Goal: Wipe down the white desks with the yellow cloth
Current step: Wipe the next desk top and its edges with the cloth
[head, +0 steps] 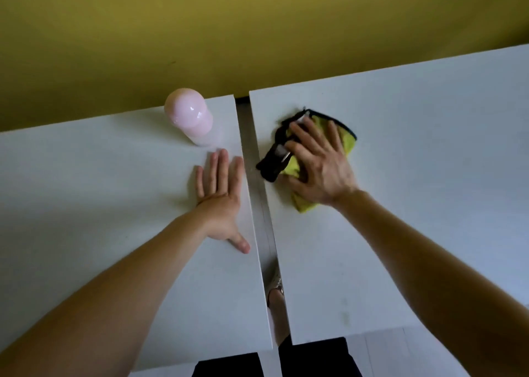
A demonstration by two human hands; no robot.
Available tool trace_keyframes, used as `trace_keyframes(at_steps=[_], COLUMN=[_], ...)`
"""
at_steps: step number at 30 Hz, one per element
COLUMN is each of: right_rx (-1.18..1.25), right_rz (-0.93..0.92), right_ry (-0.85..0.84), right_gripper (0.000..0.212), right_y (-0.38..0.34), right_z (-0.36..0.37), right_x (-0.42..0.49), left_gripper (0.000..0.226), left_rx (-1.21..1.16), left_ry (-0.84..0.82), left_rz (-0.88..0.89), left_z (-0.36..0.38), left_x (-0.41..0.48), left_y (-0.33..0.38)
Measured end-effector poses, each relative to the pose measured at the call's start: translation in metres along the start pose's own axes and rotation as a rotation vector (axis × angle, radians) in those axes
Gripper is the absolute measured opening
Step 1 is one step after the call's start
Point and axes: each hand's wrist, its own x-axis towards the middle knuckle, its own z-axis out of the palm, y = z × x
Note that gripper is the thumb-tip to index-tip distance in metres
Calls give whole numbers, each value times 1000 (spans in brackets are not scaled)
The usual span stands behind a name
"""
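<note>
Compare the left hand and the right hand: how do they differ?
The left hand rests flat on the left desk; the right hand presses the yellow cloth on the right desk. The left hand's fingers lie close together; the right hand's are spread. Both are palm down.

The single head-worn wide-angle camera looks forward and steeply down from close above the near edges of the left white desk (100, 176) and the right white desk (415, 176), facing the olive-yellow wall (257, 33) behind them, with the gap (255, 189) between the desks running up the frame's centre.
</note>
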Motion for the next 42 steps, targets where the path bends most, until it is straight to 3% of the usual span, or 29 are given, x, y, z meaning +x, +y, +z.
trace_keyframes(at_steps=[3,5,8,10,11,15,17,20,23,25,27,29,31,33,34,36,38,42], right_rx=[-25,17,142,144,126,73,31,93,133,130,95,27,40,102,146,164,139,26], right_rz=[343,388,50,-152,-163,346,415,247,-148,-246,-57,261,453,407,277,-13,-86,391], right_ry=[79,92,42,-4,1,-5,3,93,-86,-105,3,107,162,172,128,-26,-52,110], right_gripper=[83,78,65,63,65,94,95,78,68,69,70,71,69,68,68,70,72,70], right_y=[65,32,-63,-75,-59,49,73,6,-80,-61,-1,57,53,-14,-55,-107,-86,26], right_z=[-12,-6,6,8,6,-25,-29,-5,6,-1,-4,-18,-15,-2,4,5,-2,-19], right_x=[36,25,-36,-56,-50,7,10,-30,-85,-88,-77,-71,-79,-101,-118,-154,-166,-172], left_gripper=[196,197,199,199,200,199,198,199,201,201,200,199,199,199,198,193,177,117], left_rx=[-23,-35,-22,-37,-38,-42,-36,-31,-47,-47,-35,-28,-27,-38,-44,-44,-30,-117], left_ry=[2,-9,-4,1,4,12,18,26,44,61,71,93,117,150,174,239,334,583], left_rz=[-2,-3,-11,-17,-16,-3,-4,5,9,22,27,22,26,38,33,32,65,59], left_z=[0,-2,-4,-6,-6,-6,-6,-6,-3,-1,0,3,6,9,10,12,16,56], left_x=[2,1,-2,-2,-3,-5,-5,-3,-2,-2,-2,0,1,2,1,-4,-16,-50], left_y=[-2,0,1,0,0,0,0,1,-1,-2,-3,-4,-4,-4,-5,-5,0,14])
